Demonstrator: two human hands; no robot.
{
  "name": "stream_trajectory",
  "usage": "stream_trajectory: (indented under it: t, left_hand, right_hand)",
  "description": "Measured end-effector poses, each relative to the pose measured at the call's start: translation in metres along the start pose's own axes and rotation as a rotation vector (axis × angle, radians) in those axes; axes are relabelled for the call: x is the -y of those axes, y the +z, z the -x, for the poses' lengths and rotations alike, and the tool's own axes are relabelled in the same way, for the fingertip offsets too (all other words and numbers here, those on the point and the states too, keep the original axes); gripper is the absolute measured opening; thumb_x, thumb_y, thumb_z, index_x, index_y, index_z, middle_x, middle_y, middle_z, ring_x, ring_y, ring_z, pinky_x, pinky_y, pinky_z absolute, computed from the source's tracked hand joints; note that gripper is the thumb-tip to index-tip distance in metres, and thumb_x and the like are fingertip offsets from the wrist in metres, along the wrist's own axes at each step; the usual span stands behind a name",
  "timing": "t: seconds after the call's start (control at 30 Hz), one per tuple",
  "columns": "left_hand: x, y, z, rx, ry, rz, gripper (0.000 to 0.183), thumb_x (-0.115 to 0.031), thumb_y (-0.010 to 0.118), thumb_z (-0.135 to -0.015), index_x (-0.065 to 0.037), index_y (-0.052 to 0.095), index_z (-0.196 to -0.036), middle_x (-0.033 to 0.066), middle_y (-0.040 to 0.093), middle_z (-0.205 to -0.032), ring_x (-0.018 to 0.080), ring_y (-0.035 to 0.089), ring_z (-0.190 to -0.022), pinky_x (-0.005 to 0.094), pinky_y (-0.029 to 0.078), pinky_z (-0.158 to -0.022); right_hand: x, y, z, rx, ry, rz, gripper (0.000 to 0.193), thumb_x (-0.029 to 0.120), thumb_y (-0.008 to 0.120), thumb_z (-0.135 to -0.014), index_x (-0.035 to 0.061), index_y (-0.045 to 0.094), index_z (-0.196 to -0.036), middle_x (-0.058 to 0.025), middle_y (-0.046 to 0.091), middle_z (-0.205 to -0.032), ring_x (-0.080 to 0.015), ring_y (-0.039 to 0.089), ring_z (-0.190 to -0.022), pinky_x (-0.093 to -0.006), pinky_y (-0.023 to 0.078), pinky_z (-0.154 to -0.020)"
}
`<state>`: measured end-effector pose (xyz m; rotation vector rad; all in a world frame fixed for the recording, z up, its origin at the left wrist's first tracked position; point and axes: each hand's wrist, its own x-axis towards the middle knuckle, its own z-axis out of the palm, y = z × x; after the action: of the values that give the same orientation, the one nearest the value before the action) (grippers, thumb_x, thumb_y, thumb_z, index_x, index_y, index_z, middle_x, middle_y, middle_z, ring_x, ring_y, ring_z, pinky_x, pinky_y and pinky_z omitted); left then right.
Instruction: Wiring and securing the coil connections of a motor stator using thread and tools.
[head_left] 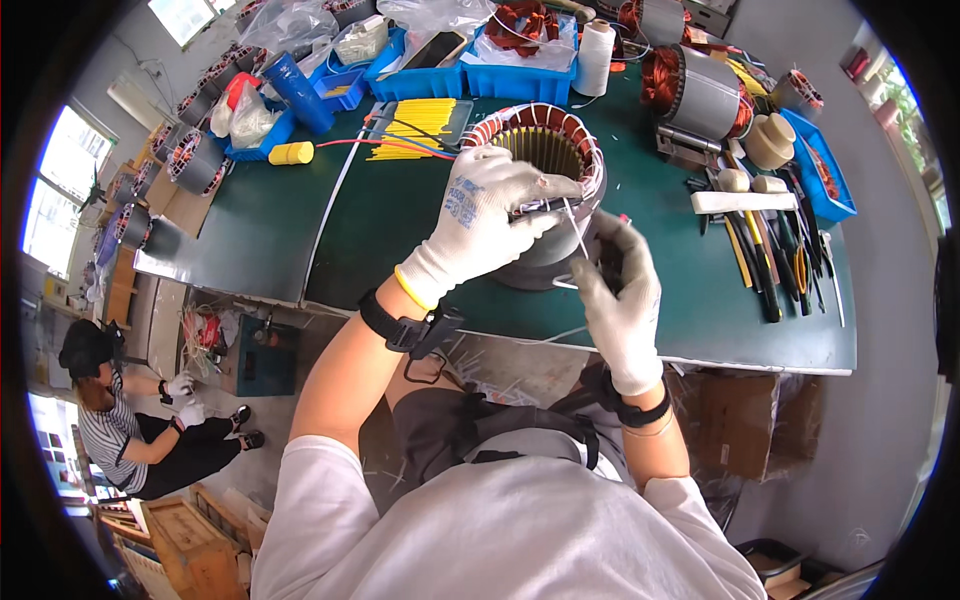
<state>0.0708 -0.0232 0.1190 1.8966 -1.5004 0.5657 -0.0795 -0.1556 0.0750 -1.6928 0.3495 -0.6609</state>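
Observation:
A motor stator (pixel 597 150) stands upright on the green bench, its copper end winding bound all round with white lacing cord. Yellow slot liners show inside its bore. My left hand (pixel 470 215), in a white glove, lies over the near-left rim, with thumb and fingers closed on the white cord (pixel 577 228) at the winding. From there the cord runs to my right hand (pixel 622 300), also gloved, whose curled fingers hold it just right of the stator. The right fingertips are slightly blurred. Red, blue and black lead wires (pixel 400 146) stretch left from the winding.
Yellow strips (pixel 415 125) lie behind, left of the stator. Blue bins (pixel 520 82) and a white cord spool (pixel 596 60) line the back. A larger stator (pixel 705 90), a mallet (pixel 745 202) and hand tools (pixel 765 265) are at right. Another person (pixel 130 420) sits at far left.

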Motion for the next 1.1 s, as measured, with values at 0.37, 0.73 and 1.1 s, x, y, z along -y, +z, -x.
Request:
stream_trajectory:
  t: [0.37,0.73,1.1]
  left_hand:
    - [0.025,-0.018,-0.028,0.363,0.305,0.026,0.029,-0.021,0.070,-0.081,-0.024,0.074,-0.110,0.0072,0.058,-0.139,0.0304,0.052,-0.131,0.0447,0.038,-0.113]
    - [0.024,-0.016,-0.023,0.397,0.275,-0.028,0.037,-0.012,0.073,-0.074,-0.031,0.075,-0.106,0.0083,0.057,-0.145,0.0306,0.061,-0.124,0.0360,0.053,-0.095]
    - [-0.013,-0.013,-0.015,0.235,-0.024,-0.076,0.039,-0.019,0.073,-0.086,-0.002,0.066,-0.120,0.0190,0.068,-0.119,0.0341,0.066,-0.098,0.0443,0.051,-0.089]
  right_hand:
    - [0.021,-0.007,-0.042,0.531,0.107,-1.029,0.027,0.032,0.057,-0.100,0.0118,0.052,-0.083,0.0025,0.041,-0.060,-0.0104,0.039,-0.053,-0.0251,0.031,-0.051]
    - [0.016,-0.039,0.020,0.335,0.095,-0.423,0.027,0.021,0.058,-0.090,-0.0040,0.068,-0.090,-0.0091,0.068,-0.087,-0.0150,0.060,-0.074,-0.0287,0.047,-0.069]
    - [-0.018,-0.011,0.029,0.494,-0.249,-0.300,0.017,0.008,0.052,-0.098,-0.0035,0.064,-0.100,-0.0154,0.068,-0.099,-0.0232,0.066,-0.090,-0.0352,0.052,-0.083]
